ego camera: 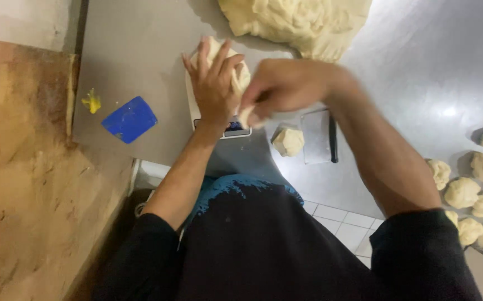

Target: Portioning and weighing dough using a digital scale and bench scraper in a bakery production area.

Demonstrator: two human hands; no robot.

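Observation:
My left hand lies flat, fingers spread, on a lump of pale dough that rests on a small white kitchen scale. Beside it my right hand is blurred and pinches a bit of dough at that lump's right edge. At the top of the steel table sits a big mass of dough. One small cut piece of dough lies just right of the scale.
A metal bench scraper with a black handle lies next to the small piece. Several portioned dough balls sit at the right edge. A blue plastic scraper and a yellow scrap lie at the left, beside a wooden surface.

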